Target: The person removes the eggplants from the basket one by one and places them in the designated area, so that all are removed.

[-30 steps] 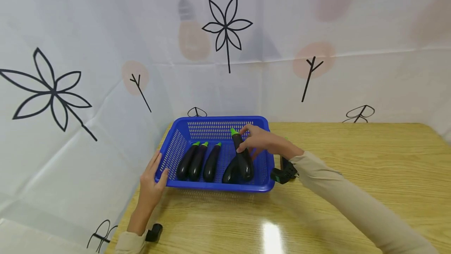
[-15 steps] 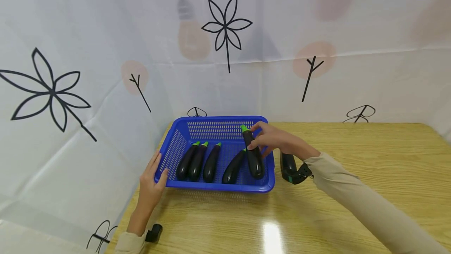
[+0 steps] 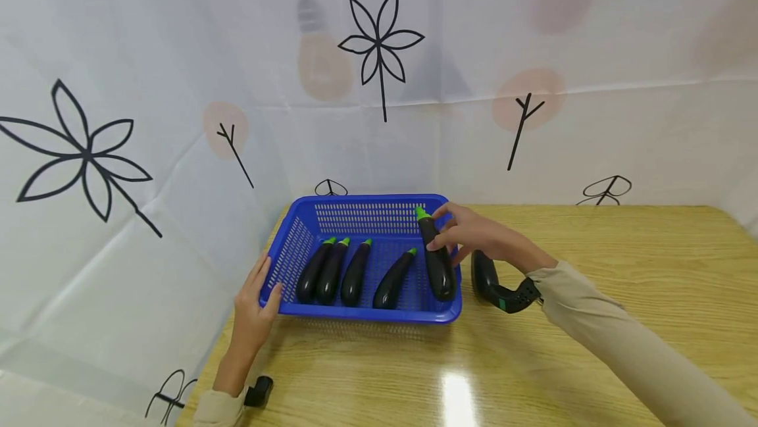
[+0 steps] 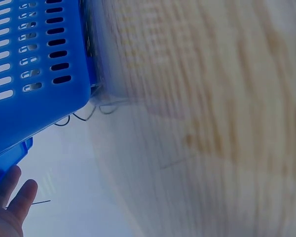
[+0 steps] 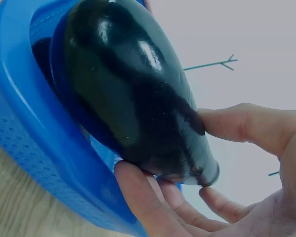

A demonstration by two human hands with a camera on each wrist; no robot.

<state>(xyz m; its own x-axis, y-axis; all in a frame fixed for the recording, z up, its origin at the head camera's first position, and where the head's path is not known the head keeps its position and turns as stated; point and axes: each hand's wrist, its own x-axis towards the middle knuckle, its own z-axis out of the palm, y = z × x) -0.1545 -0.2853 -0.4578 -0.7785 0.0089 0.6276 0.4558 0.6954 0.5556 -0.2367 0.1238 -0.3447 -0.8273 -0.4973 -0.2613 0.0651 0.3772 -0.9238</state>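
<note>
In the head view my right hand [image 3: 470, 233] grips a dark eggplant [image 3: 439, 266] near its green stem, at the right side of the blue basket [image 3: 361, 315]. The right wrist view shows the thumb on one side of this eggplant [image 5: 128, 84] and the fingers on the other, with its thick end over the basket's rim. Inside the basket another eggplant [image 3: 393, 282] lies to the left of the held one. Further left are three more eggplants [image 3: 329, 274]. My left hand [image 3: 253, 308] rests with extended fingers against the basket's left end, thumb at the front corner.
Right of the basket, beneath my right wrist, lies a dark glossy eggplant-like shape [image 3: 483, 269], partly hidden. Black camera mounts [image 3: 518, 297] sit on both wrists. The wooden table [image 3: 622, 269] meets a patterned cloth [image 3: 450, 150] at the back and left.
My right hand has carried the held eggplant rightward, from above the neighbouring eggplant to the basket's right side. That neighbour now shows whole. The left hand and basket have stayed put.
</note>
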